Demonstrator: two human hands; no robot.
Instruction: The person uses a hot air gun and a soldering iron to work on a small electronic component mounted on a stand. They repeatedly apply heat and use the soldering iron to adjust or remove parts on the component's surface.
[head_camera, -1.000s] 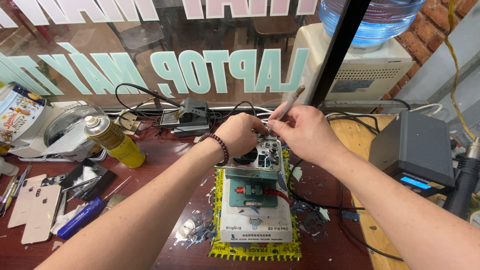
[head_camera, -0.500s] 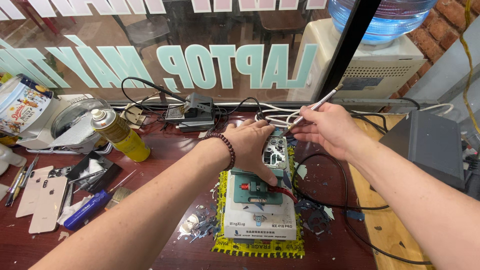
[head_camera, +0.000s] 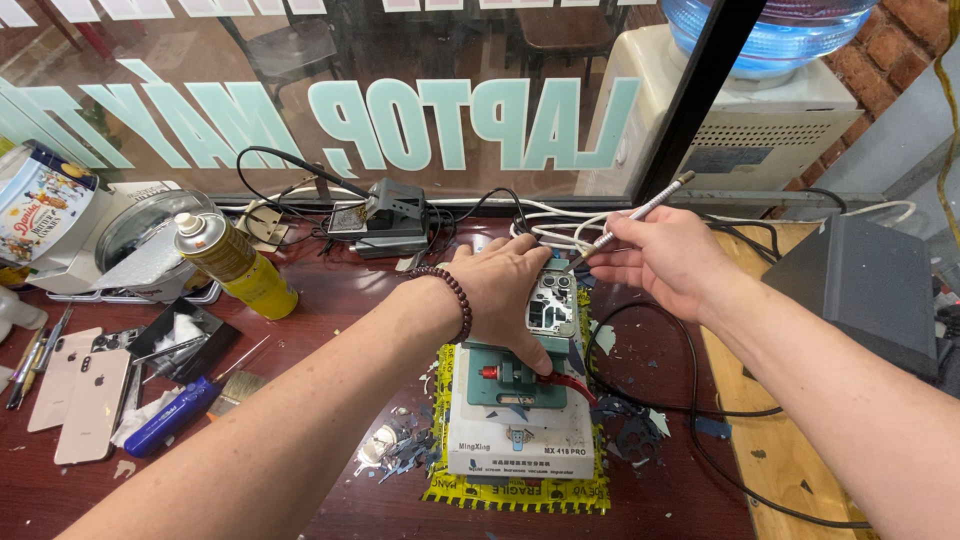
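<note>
Silver tool in right hand | left hand on phone

Phone lies on the fixture at centre — spray can far left, grey box right.

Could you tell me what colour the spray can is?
Yellow spray can, in the head view.

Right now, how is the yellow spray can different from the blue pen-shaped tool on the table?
The yellow spray can is fat, with a white nozzle; the blue tool is thin. The can lies tilted by the window; the tool lies nearer the camera, beside the pale phone backs. Both lie untouched, away from the left hand and right hand.
</note>
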